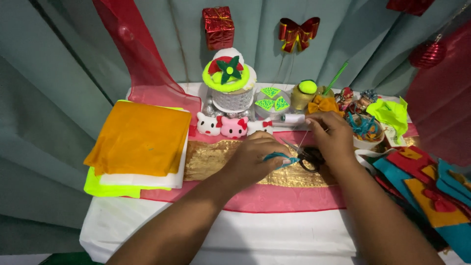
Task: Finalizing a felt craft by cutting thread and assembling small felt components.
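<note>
Pale grey-green curtains hang behind a white-covered tabletop (274, 235) crossed by a pink mesh band and a strip of crinkled gold fabric (216, 159). Shiny red foil ornaments, a small box (218, 27) and a bow (298, 33), hang against the curtain.

At the middle, the left hand (252, 159) lies palm down on the gold strip, its fingers curled and pinching a small teal felt piece (280, 159) that pokes out toward the right. The right hand (333, 137) is just beside it, closed around a pair of black-handled scissors (306, 154) whose blades point left toward the teal piece; its thumb and forefinger are raised and pressed together, and a thin pale thread runs down from them toward the scissors.

To the left lies a stack of folded felt sheets (140, 137), orange on top, white and neon yellow beneath. Behind the hands stand three small plush cat heads (230, 126), white and pink with red bows, in front of a round white container topped with a neon-yellow, red and green felt flower (229, 71). Near it are green leaf-shaped cutouts (272, 100), a white thread spool (293, 118), an orange felt bow (321, 104) and a cup of small trinkets (365, 127). On the right edge lie overlapping felt shapes (427, 189) in teal, red and orange, with a crumpled neon-yellow scrap (391, 114) behind them.
</note>
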